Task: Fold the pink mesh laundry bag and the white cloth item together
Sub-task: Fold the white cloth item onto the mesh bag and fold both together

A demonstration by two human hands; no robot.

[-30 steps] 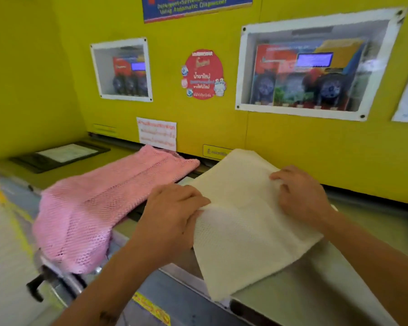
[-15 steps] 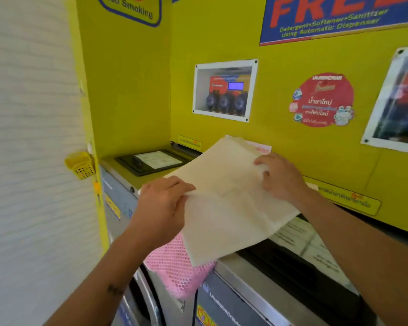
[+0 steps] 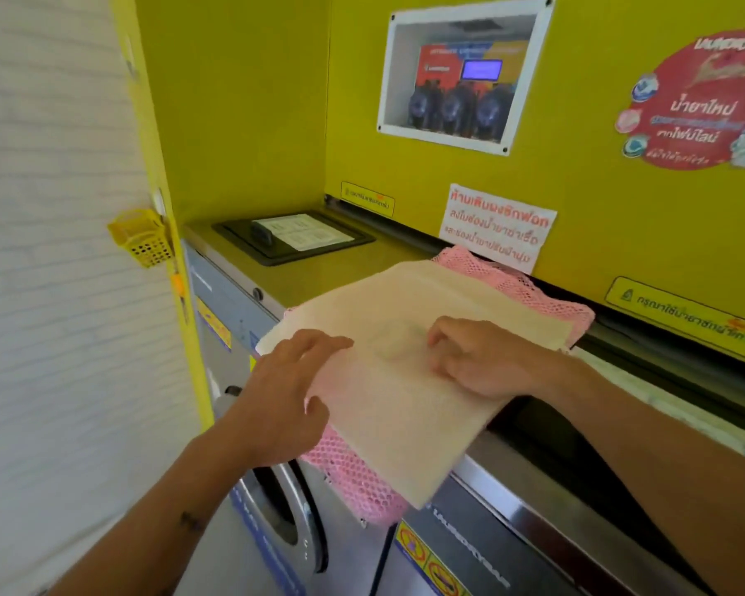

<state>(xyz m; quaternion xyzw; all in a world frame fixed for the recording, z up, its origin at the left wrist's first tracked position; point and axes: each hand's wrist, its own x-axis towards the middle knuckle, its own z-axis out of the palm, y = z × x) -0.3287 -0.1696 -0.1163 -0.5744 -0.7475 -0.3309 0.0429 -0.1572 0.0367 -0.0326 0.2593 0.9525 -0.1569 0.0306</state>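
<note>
The white cloth item (image 3: 405, 406) lies flat on top of the pink mesh laundry bag (image 3: 530, 290), which shows only along its far edge and at the near corner that hangs over the machine's front. Both rest on the washing machine top (image 3: 319, 273). My left hand (image 3: 284, 402) pinches the cloth's near left edge, thumb underneath and fingers on top. My right hand (image 3: 478, 359) presses down on the middle of the cloth with its fingers curled.
A black lid panel (image 3: 293, 236) with a white label sits at the back left of the machine top. A yellow wall with notices rises directly behind. A small yellow basket (image 3: 143, 243) hangs on the left wall. The round washer door (image 3: 284, 518) is below.
The white cloth was carried left from the bare machine top and laid down over the pink bag. Both hands moved with it, and the view swung left.
</note>
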